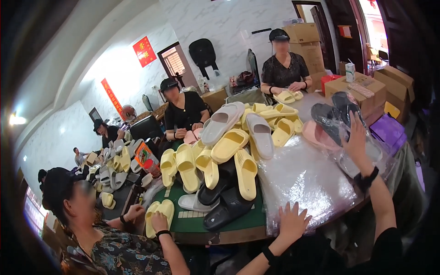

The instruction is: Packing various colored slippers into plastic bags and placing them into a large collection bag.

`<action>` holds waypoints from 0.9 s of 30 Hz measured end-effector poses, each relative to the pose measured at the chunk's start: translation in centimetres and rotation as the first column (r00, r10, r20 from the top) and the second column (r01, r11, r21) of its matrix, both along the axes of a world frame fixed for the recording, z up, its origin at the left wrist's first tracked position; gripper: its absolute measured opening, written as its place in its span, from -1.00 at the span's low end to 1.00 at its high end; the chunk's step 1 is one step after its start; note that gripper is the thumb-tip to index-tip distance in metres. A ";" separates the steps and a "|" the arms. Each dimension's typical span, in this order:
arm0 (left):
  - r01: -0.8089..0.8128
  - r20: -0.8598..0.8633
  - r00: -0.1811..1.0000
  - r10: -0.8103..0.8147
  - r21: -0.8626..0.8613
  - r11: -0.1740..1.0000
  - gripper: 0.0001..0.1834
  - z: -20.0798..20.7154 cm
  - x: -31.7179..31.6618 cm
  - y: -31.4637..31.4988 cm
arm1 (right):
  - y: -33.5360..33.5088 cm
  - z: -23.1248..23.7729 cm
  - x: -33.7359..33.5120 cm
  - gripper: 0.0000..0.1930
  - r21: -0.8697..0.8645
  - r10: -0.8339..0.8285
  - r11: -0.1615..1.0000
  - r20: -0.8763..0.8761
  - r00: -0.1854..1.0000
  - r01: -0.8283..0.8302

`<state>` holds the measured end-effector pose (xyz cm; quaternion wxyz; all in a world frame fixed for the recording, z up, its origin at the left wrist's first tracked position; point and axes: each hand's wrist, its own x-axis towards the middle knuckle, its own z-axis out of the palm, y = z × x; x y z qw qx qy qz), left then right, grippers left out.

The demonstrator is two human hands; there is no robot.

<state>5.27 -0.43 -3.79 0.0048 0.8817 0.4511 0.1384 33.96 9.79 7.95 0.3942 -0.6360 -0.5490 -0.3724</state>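
My left hand point(292, 224) lies with its fingers spread on the near edge of a stack of clear plastic bags point(305, 176). It holds nothing. To the right my right hand point(355, 140) is raised, fingers stretched out, against a pile of bagged slippers. Just beyond its fingertips in that pile is a pair of dark grey slippers point(327, 120). Pink slippers point(316, 135) lie beside them, and a light grey pair point(350, 165) sits lower under clear film. Whether my right palm presses on the wrapping is hard to tell.
A heap of loose yellow slippers point(230, 145), with grey and black ones, covers the table's middle. A co-worker at left touches a yellow pair point(160, 215); two others handle slippers across the table. Cardboard boxes point(360, 94) and a purple bag point(388, 129) stand at right.
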 end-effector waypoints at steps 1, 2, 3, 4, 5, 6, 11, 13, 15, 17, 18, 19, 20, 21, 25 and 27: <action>-0.010 0.028 1.000 0.009 0.031 0.999 -0.58 -0.5 -0.2 -0.1 | -1.7 0.7 -2.5 -0.30 0.034 0.119 0.992 0.082 0.990 -0.122; -0.003 0.059 0.998 -0.001 0.064 0.998 -0.56 -0.6 0.0 -0.1 | -3.5 0.7 -3.8 -0.36 0.058 0.213 0.972 0.171 0.962 -0.226; -0.005 0.066 0.998 0.001 0.063 0.998 -0.56 -0.6 0.0 0.0 | -4.4 -0.9 -4.3 -0.41 -0.041 0.374 0.924 0.287 0.882 -0.379; 0.013 0.054 0.998 -0.015 0.043 0.999 -0.55 -0.4 0.0 0.3 | -5.4 -2.4 -4.8 -0.47 -0.161 0.525 0.849 0.378 0.763 -0.504; 0.022 0.038 0.999 -0.023 0.020 1.000 -0.54 -0.4 -0.3 0.6 | -6.2 -3.5 -6.6 -0.52 -0.329 0.609 0.787 0.278 0.743 -0.522; 0.009 0.043 0.999 -0.010 0.012 1.000 -0.54 -0.3 -0.8 0.8 | -7.0 -4.5 -8.6 -0.57 -0.483 0.675 0.691 0.163 0.720 -0.538; -0.033 0.152 0.988 0.008 0.165 0.986 -0.51 1.8 -4.0 2.8 | -6.9 -11.7 -10.1 -0.49 -0.636 0.744 0.297 -0.314 0.591 -0.712; -0.169 0.252 0.961 0.112 0.220 0.961 -0.46 2.8 -6.3 4.5 | -6.8 -12.2 -10.8 -0.49 -0.665 0.740 0.277 -0.313 0.595 -0.694; -0.315 0.369 0.905 0.210 0.252 0.915 -0.38 3.4 -8.3 7.0 | -7.2 -13.0 -10.3 -0.50 -0.676 0.721 0.311 -0.291 0.629 -0.668; -0.499 0.455 0.818 0.352 0.256 0.828 -0.31 3.6 -11.3 8.9 | -6.8 -14.4 -11.0 -0.51 -0.645 0.723 0.308 -0.319 0.612 -0.699; -0.555 0.479 0.781 0.400 0.241 0.796 -0.28 4.3 -12.6 9.8 | -6.9 -14.7 -11.1 -0.51 -0.623 0.707 0.330 -0.334 0.623 -0.709; -0.623 0.437 0.753 0.492 0.233 0.746 -0.25 4.6 -13.5 10.7 | -7.2 -14.8 -11.1 -0.51 -0.621 0.707 0.334 -0.332 0.625 -0.709; -0.686 0.394 0.715 0.578 0.230 0.690 -0.22 4.6 -14.5 11.6 | -7.4 -14.9 -11.3 -0.52 -0.624 0.686 0.347 -0.340 0.643 -0.700; -0.681 0.363 0.725 0.584 0.255 0.686 -0.20 4.3 -16.0 12.8 | -7.6 -15.0 -11.4 -0.53 -0.627 0.667 0.356 -0.348 0.658 -0.693; -0.681 0.271 0.732 0.625 0.315 0.661 -0.32 4.4 -19.0 15.1 | -7.7 -15.4 -11.4 -0.53 -0.607 0.662 0.366 -0.363 0.656 -0.705; -0.733 0.358 0.667 0.653 0.164 0.660 -0.41 4.5 -19.8 15.7 | -7.5 -15.4 -11.4 -0.53 -0.620 0.664 0.336 -0.378 0.645 -0.709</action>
